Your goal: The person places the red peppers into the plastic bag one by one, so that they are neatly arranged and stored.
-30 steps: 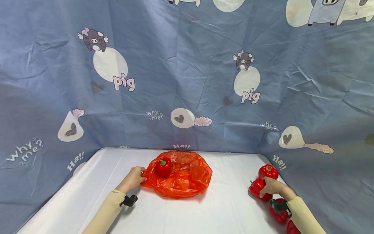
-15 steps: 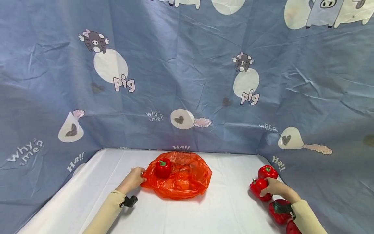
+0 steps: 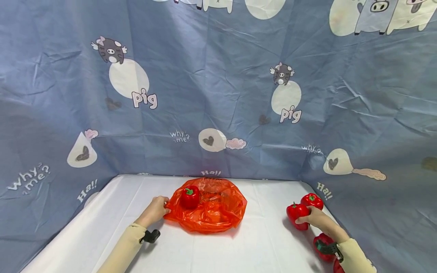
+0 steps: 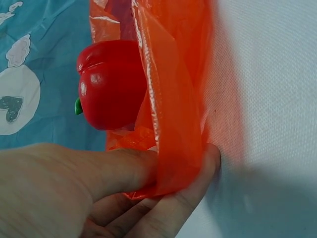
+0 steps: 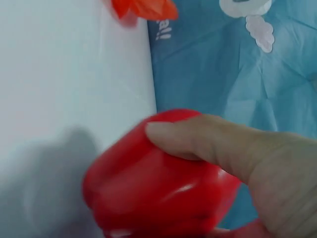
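An orange plastic bag [image 3: 218, 223] lies spread on the white table with its mouth facing up. My left hand [image 3: 154, 211] pinches the bag's left edge, thumb inside and fingers outside in the left wrist view. Inside the bag at its left sits a red bell pepper [image 4: 114, 84] with a green stem. At the table's right side my right hand [image 3: 319, 220] grips another red bell pepper [image 5: 153, 183], thumb across its side. In the right wrist view a shadow falls on the cloth beside that pepper.
Behind the held pepper another red bell pepper [image 3: 312, 201] stands near the right edge. Nearer to me, more red peppers [image 3: 323, 246] lie partly under my right forearm. A blue printed curtain [image 3: 218, 94] encloses the white table [image 3: 259, 246] at the back and sides.
My right hand has shifted the gripped bell pepper slightly left and up, away from the other peppers. The left hand and the bag have stayed in place.
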`<state>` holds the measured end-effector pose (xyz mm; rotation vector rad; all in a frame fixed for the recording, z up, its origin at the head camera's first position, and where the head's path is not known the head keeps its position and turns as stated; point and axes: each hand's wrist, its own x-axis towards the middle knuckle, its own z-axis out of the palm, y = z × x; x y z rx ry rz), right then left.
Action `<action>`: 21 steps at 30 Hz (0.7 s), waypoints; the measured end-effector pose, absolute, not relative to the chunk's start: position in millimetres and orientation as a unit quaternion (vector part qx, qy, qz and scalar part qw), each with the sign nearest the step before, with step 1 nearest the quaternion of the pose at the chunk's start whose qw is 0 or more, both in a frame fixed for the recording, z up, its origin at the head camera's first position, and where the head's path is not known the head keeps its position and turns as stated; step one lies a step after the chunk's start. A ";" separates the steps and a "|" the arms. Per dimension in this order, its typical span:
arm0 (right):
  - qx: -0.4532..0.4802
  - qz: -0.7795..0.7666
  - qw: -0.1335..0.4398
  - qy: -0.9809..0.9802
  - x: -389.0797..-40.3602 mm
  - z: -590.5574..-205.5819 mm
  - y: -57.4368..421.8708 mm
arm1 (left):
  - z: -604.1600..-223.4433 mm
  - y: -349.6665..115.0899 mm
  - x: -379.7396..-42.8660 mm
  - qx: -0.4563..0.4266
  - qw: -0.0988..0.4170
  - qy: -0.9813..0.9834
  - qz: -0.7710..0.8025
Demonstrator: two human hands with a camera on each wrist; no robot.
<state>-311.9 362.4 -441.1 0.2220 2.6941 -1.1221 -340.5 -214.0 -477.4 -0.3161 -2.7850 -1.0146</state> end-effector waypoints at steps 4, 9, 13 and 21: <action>0.063 -0.408 0.072 0.908 -312.2 -440.6 356.0 | -477.7 -214.1 -340.9 -0.105 0.079 -0.930 -0.343; 0.062 -0.449 0.040 0.890 -312.4 -437.8 346.6 | -478.2 -214.1 -340.5 -0.105 0.077 -0.930 -0.344; 0.069 -0.470 0.016 0.880 -312.1 -433.2 337.5 | -477.7 -213.7 -339.5 -0.104 0.078 -0.931 -0.341; 0.043 -0.519 -0.021 0.853 -307.6 -414.9 308.2 | -475.9 -212.3 -339.4 -0.095 0.066 -0.929 -0.352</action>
